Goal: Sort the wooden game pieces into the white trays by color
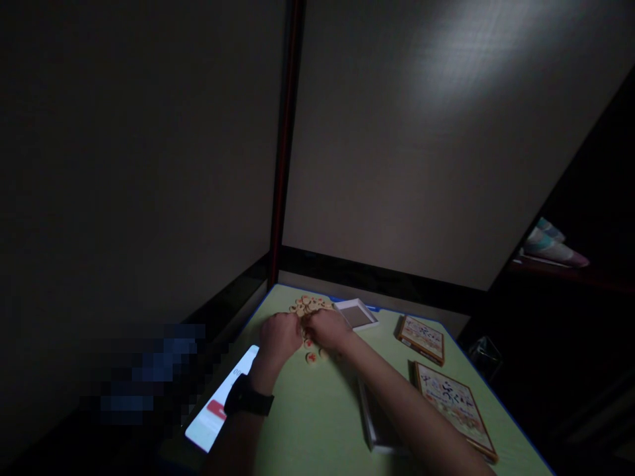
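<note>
A pile of round wooden Chinese chess pieces with red and dark markings lies near the far left of the green table. My left hand, a dark watch on its wrist, is curled closed at the left side of the pile. Against it, from the right, comes my right hand, also with bent fingers among the pieces. The backs of both hands hide whatever the fingertips hold. A loose piece with a red character rests just nearer to me.
A lit phone lies along the left edge. Behind my right hand sits a shallow white-rimmed box tray; another tray is partly under my right forearm. Two printed boxes lie at right. Walls stand behind and left.
</note>
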The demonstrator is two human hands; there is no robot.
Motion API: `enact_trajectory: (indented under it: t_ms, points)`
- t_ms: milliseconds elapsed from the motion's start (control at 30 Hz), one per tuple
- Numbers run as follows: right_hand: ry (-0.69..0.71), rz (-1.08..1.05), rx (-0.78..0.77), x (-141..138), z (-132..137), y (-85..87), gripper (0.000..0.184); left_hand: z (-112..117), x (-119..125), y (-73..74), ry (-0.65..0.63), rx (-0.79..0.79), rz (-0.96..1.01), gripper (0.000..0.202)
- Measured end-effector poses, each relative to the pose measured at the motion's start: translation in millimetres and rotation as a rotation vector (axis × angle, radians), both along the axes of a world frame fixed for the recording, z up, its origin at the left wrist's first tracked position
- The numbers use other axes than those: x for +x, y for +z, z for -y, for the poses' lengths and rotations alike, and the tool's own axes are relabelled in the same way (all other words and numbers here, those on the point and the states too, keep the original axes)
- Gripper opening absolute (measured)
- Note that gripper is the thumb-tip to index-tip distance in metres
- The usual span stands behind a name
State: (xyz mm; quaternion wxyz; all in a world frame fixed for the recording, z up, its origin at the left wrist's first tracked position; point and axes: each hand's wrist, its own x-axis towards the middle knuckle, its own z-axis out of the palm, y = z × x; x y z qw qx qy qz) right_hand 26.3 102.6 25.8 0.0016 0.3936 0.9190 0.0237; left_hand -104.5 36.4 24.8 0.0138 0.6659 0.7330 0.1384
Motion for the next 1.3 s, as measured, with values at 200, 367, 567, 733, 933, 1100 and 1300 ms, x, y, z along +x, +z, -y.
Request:
enact_trajectory:
  t_ms: [200, 367, 567, 733, 933, 1100, 1300]
  points:
    - [0.027, 0.091, 0.027, -14, 13, 3.1, 0.025, 1, -2, -1.4, 0.010, -0.070, 0.016, 0.027]
    - [0.059, 0.126, 0.022, -15, 19, 6.2, 0.028, -1, -5, -3.9, -0.007, -0.082, 0.021, 0.029]
    - [0.032, 0.119, -0.010, -11, 19, 4.6, 0.029, -4, -5, -6.4, 0.007, -0.059, 0.003, 0.033]
    - [0.021, 0.040, -0.068, -8, 11, -2.0, 0.027, -3, -5, -4.0, 0.010, -0.046, 0.011, 0.035]
    - [0.021, -0.134, -0.168, 0, -13, -5.8, 0.024, -3, -5, -10.8, -0.138, -0.031, -0.020, 0.040]
    - [0.019, -0.226, -0.206, 1, -22, -13.7, 0.025, -4, -5, -18.7, -0.219, -0.042, -0.040, 0.041]
    - [0.014, -0.209, -0.140, 13, -21, -7.8, 0.025, -5, -4, -21.0, -0.233, -0.038, -0.029, 0.031]
